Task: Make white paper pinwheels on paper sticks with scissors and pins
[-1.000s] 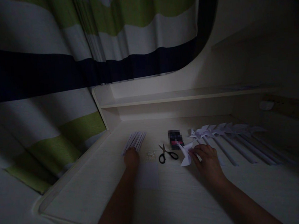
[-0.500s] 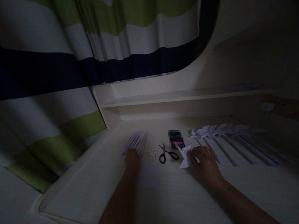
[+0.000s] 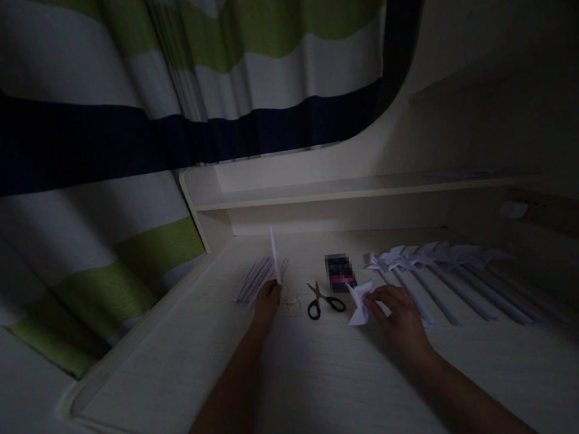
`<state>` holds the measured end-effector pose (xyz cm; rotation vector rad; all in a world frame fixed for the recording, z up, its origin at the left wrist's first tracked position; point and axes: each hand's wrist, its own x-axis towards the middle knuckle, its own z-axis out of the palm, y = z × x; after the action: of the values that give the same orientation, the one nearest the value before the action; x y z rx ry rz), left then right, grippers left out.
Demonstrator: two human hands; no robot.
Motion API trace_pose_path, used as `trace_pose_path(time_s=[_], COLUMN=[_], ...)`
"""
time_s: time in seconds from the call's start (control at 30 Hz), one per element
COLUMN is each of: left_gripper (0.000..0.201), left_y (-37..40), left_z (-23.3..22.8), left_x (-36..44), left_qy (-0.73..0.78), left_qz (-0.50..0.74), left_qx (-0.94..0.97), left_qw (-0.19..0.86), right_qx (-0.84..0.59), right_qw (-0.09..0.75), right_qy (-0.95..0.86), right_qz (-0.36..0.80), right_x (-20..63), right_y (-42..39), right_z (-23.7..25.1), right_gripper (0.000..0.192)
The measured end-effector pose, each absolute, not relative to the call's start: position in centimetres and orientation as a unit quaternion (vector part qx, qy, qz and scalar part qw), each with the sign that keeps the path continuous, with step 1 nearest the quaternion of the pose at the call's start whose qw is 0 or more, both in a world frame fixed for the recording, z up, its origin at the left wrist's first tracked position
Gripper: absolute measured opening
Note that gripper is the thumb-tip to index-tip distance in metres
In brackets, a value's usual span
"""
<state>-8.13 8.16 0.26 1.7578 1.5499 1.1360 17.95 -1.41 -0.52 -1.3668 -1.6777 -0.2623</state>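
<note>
My left hand is closed on the lower end of a rolled white paper stick, which stands nearly upright. Behind that hand lies a bundle of similar paper sticks. My right hand pinches a folded white paper pinwheel and holds it above the table. Black-handled scissors lie with blades parted between the two hands. Just past the right hand is a small dark box, partly blurred out. Small pale bits and a square white sheet lie by my left forearm.
A row of several paper pinwheels on sticks lies on the right of the pale table. A low shelf runs along the back. A striped curtain hangs at the left, and a wall socket is at the right.
My left hand has lifted a paper stick from the bundle, raised it upright and shifted slightly right. The right hand keeps the pinwheel in almost the same place.
</note>
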Motion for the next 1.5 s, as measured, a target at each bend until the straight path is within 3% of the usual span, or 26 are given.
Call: trace_pose_path(time_s=[0.2,0.4,0.53,0.8,1.5], left_gripper=[0.014,0.027,0.038,0.034,0.039], left_y=[6.5,5.4,4.8,4.0,0.8], left_z=[0.5,1.4,2.0,2.9,1.4], left_x=[-6.5,-5.4,-5.4,-4.9,-1.6], left_qy=[0.43,0.32,0.277,0.357,0.309], left_qz=[0.519,0.533,0.531,0.503,0.38], left_qx=[0.585,0.461,0.478,0.493,0.438], left_qw=[0.451,0.633,0.642,0.614,0.754], right_qx=[-0.554,-0.552,-0.541,-0.546,-0.52], right_qw=[0.522,0.531,0.535,0.549,0.618], right_qy=[-0.648,-0.643,-0.649,-0.629,-0.578], right_qz=[-0.03,-0.007,-0.003,0.066,0.115], right_x=[18.0,17.8,17.7,17.3,16.1], right_y=[-1.2,-1.4,-1.4,-1.4,-3.0], right_z=[-0.5,-0.3,-0.4,-0.3,2.2], right_gripper=[0.016,0.015,0.013,0.016,0.013])
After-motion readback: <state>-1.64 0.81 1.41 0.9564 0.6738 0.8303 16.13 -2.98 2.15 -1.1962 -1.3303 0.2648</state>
